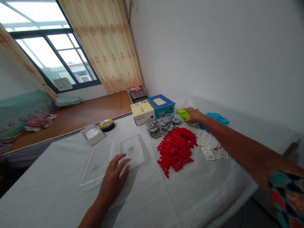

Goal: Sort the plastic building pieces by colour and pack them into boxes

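Note:
My right hand (193, 115) reaches far across the table to a small pile of lime-green plastic pieces (182, 113). Its fingers are spread and rest on the pile's right side. Over the near end of a clear plastic container (136, 147) hovers my left hand (116, 175), fingers apart and slightly curled, holding nothing. Left of that container lies its flat clear lid (97, 163). Between my hands is a heap of red interlocking pieces (177, 148), with grey gear-shaped pieces (162, 124) behind it. White lattice pieces (210, 143) and blue pieces (217, 118) lie near my right forearm.
A yellow-and-white box (143, 112) and a blue box (161, 104) stand at the table's back edge. A roll of tape (106, 125) and a small white open box (93, 134) sit at the far left. White cloth (47, 183) covers the table; a wall runs along the right.

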### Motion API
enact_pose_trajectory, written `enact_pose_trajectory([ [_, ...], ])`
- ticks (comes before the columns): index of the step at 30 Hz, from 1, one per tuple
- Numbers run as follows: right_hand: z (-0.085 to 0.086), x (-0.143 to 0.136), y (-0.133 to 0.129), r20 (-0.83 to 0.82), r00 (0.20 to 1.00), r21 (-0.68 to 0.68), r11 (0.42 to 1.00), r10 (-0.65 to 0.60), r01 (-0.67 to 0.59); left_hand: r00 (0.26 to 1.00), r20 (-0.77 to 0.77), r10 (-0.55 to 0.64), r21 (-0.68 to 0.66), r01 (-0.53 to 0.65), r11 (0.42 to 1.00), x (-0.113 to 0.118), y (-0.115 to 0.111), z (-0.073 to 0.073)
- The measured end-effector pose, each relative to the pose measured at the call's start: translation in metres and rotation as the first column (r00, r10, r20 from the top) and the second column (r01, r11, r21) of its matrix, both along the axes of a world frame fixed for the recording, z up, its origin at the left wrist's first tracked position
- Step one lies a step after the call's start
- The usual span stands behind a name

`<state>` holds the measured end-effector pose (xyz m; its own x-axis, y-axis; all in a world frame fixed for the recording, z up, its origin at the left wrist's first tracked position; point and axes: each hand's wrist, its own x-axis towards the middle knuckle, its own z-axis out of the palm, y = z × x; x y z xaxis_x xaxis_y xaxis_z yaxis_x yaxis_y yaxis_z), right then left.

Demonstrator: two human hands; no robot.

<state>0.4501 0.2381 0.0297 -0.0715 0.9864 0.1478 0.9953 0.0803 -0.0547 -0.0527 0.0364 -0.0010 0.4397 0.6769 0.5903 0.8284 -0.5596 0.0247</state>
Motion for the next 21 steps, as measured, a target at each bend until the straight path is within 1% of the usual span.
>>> enact_pose_trajectory([
  [3,-0.016,-0.012,0.007,0.016,0.993,-0.028,0.993,-0.118,0.118,1.0,-0.014,0.004,0.01,-0.004,1.0,0.0,-0.003,-0.001],
  [5,-0.023,-0.015,0.009,0.007,0.984,0.002,0.984,-0.178,0.178,1.0,-0.018,0.009,0.013,-0.009,1.0,0.0,-0.004,-0.001],
  [7,-0.027,-0.015,0.011,-0.006,0.979,0.043,0.978,-0.206,0.206,1.0,-0.016,0.01,0.016,-0.01,1.0,0.001,-0.005,0.0],
  [11,-0.031,-0.014,0.009,-0.009,0.978,0.117,0.971,-0.21,0.21,1.0,-0.004,0.008,0.018,-0.008,1.0,0.003,-0.005,0.0],
  [14,-0.031,-0.016,0.005,0.005,0.981,0.162,0.968,-0.193,0.19,1.0,0.014,-0.001,0.013,0.001,1.0,0.003,-0.005,0.001],
  [21,-0.034,-0.017,0.004,0.006,0.982,0.194,0.964,-0.186,0.182,1.0,0.027,-0.008,-0.029,0.009,1.0,0.003,-0.007,-0.001],
])
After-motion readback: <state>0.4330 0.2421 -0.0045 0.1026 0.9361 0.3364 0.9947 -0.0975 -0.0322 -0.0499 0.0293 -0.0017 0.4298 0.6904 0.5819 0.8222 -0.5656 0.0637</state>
